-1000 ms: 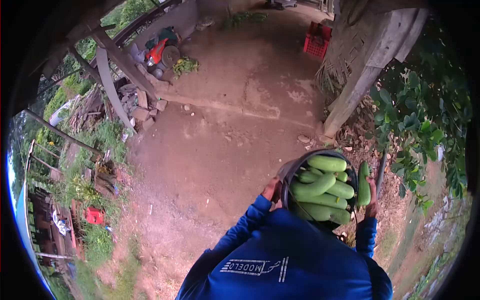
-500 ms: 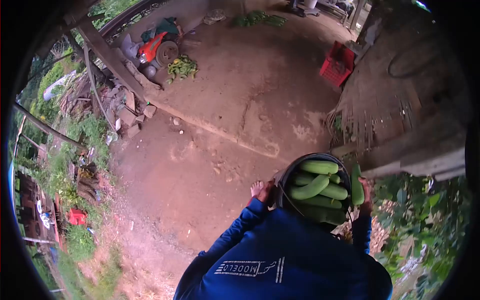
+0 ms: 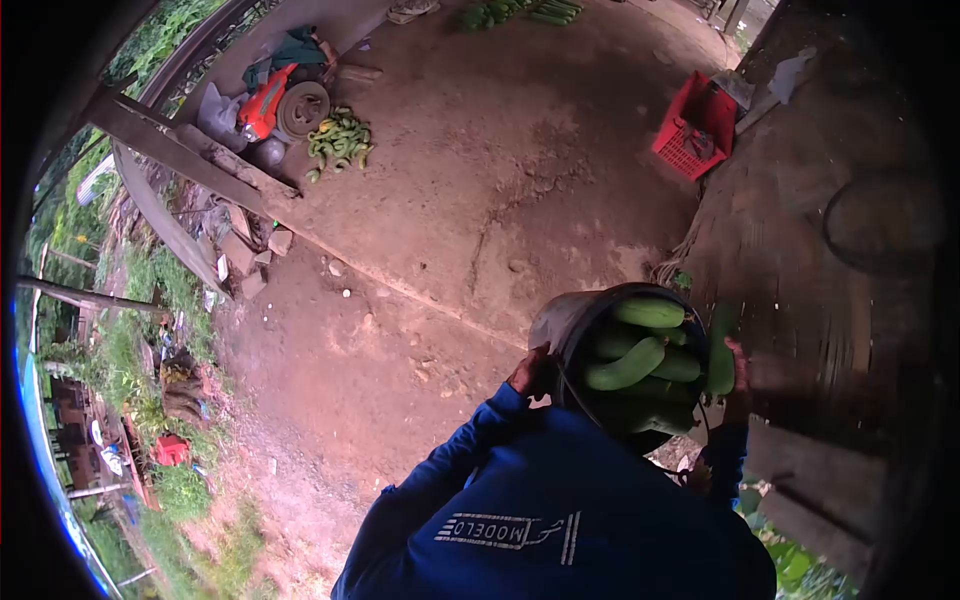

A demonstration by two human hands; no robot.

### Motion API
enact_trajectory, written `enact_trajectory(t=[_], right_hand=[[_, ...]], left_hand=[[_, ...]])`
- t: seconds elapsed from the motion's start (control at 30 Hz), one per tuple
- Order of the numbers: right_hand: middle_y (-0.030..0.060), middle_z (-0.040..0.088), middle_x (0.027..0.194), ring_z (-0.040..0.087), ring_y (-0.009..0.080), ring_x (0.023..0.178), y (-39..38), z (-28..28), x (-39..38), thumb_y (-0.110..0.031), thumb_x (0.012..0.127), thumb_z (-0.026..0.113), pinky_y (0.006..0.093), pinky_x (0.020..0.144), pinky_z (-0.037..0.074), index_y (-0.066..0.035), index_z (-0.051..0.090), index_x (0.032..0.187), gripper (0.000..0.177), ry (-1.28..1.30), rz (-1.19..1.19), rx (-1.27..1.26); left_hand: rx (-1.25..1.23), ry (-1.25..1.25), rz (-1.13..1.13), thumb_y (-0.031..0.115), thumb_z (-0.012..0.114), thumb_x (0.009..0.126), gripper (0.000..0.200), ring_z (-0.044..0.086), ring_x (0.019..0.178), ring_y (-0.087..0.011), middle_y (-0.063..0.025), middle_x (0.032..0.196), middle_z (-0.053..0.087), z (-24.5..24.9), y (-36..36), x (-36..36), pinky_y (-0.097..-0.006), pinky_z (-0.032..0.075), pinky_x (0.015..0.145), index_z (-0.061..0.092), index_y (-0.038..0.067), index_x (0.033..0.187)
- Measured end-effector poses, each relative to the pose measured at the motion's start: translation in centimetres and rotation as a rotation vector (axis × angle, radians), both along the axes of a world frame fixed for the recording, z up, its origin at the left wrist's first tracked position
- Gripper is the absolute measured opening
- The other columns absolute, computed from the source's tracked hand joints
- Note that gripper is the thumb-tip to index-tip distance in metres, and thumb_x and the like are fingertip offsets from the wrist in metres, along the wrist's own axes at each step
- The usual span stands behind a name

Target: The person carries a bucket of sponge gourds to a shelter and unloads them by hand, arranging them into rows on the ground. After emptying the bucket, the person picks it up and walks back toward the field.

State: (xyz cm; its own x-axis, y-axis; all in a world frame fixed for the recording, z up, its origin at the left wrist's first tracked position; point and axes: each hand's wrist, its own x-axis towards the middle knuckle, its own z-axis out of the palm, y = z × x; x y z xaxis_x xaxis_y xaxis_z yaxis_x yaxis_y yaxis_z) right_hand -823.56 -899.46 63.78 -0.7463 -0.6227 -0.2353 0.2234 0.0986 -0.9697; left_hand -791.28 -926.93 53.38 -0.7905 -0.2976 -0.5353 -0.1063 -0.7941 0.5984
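Note:
A dark bucket (image 3: 550,318) holding several green cucumbers (image 3: 628,366) is against the front of my blue shirt, tilted so its mouth faces me. My left hand (image 3: 530,371) is closed on the bucket's left rim. On the other side, my right hand (image 3: 738,368) is wrapped round a single long cucumber (image 3: 721,350), pressed beside the bucket's right rim. The fingertips of both hands are partly hidden.
A red crate (image 3: 690,130) stands at the upper right by a woven wall (image 3: 800,250). Yellow-green produce (image 3: 340,140) lies near an orange machine (image 3: 268,103) at the upper left. More green produce (image 3: 515,12) is at the top. A low ledge (image 3: 400,288) crosses the dirt floor.
The view has shifted forward, bringing the crate and woven wall closer. The bucket has tilted, showing more of its left side, and remains between both hands.

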Motion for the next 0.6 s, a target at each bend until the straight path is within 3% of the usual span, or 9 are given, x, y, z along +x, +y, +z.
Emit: enact_trajectory(t=[0.17,0.27,0.3,0.33,0.37,0.43,0.47,0.57,0.6], right_hand=[[0.0087,0.055,0.123,0.056,0.0172,0.106,-2.1,-13.3,-17.0,-0.025,0.098,0.037,0.0311,0.093,0.045,-0.007,0.045,0.134,0.041,-0.239,0.237,-0.094],[0.0085,0.054,0.124,0.055,0.0161,0.107,-10.0,-5.8,-17.7,-0.022,0.098,0.038,0.0297,0.092,0.045,-0.007,0.046,0.133,0.039,-0.356,0.051,-0.050],[0.0081,0.054,0.124,0.055,0.0149,0.106,-12.2,-3.4,-18.0,-0.022,0.098,0.039,0.0286,0.091,0.046,-0.008,0.047,0.132,0.038,-0.128,0.113,0.015],[0.0078,0.054,0.123,0.055,0.0137,0.106,-14.0,-1.9,-19.2,-0.021,0.098,0.039,0.0276,0.090,0.046,-0.008,0.048,0.131,0.037,0.102,0.182,0.081],[0.0078,0.054,0.123,0.055,0.0137,0.106,-15.6,-1.5,-21.1,-0.021,0.098,0.039,0.0276,0.090,0.046,-0.008,0.048,0.131,0.037,0.104,0.186,0.086],[0.0076,0.054,0.122,0.054,0.0119,0.106,-18.5,-1.3,-25.0,-0.019,0.098,0.038,0.0258,0.091,0.044,-0.006,0.047,0.131,0.037,-0.298,0.065,0.064],[0.0076,0.054,0.122,0.054,0.0119,0.106,-19.7,-1.3,-26.6,-0.019,0.098,0.038,0.0258,0.091,0.044,-0.006,0.047,0.131,0.037,-0.290,0.067,0.074],[0.0068,0.054,0.121,0.055,0.0127,0.104,-24.1,-1.2,-32.0,-0.017,0.098,0.037,0.0259,0.089,0.045,-0.004,0.048,0.129,0.036,-0.028,0.189,0.290],[0.0051,0.055,0.117,0.056,0.0120,0.102,-26.7,-0.9,-33.9,-0.024,0.095,0.045,0.0265,0.089,0.045,-0.007,0.051,0.125,0.035,-0.211,0.116,0.349]], left_hand=[[0.020,-0.046,-0.068,0.055,0.032,0.094,0.052,0.035,0.041,-0.0123,-0.0011,0.051,0.041,5.6,-7.5,-9.4,-0.0259,0.026,0.038,0.048,0.016,0.063],[0.161,-0.064,0.172,0.041,0.044,0.094,0.036,0.042,0.049,-0.0119,-0.0007,0.057,0.044,4.2,-10.3,-13.4,-0.0257,0.035,0.047,0.051,0.011,0.077],[0.309,0.013,0.171,0.036,0.047,0.094,0.029,0.043,0.051,-0.0120,-0.0005,0.059,0.045,2.9,-11.2,-14.4,-0.0263,0.038,0.049,0.052,0.009,0.083],[-0.397,-0.043,0.171,0.034,0.048,0.094,0.026,0.044,0.053,-0.0117,-0.0003,0.061,0.045,6.4,-11.5,-16.3,-0.0274,0.040,0.051,0.051,0.010,0.085],[-0.739,-0.039,0.142,0.033,0.047,0.094,0.024,0.046,0.056,-0.0123,-0.0007,0.064,0.046,5.4,-12.4,-17.2,-0.0280,0.042,0.054,0.051,0.010,0.089],[-1.480,-0.202,0.200,0.029,0.046,0.095,0.020,0.049,0.061,-0.0134,-0.0016,0.070,0.048,3.6,-14.3,-19.1,-0.0290,0.045,0.058,0.053,0.010,0.097],[-0.896,-0.005,0.247,0.027,0.045,0.096,0.020,0.051,0.064,-0.0136,-0.0020,0.075,0.051,-0.4,-15.1,-19.4,-0.0283,0.046,0.060,0.052,0.010,0.103],[-0.525,-0.090,0.530,0.033,0.047,0.096,0.029,0.047,0.058,-0.0112,0.0007,0.065,0.045,0.6,-17.5,-25.8,-0.0248,0.040,0.055,0.056,0.007,0.097],[-0.392,-0.101,0.585,0.035,0.046,0.096,0.030,0.047,0.058,-0.0113,0.0006,0.065,0.046,1.0,-19.9,-28.0,-0.0248,0.040,0.054,0.057,0.007,0.096]])
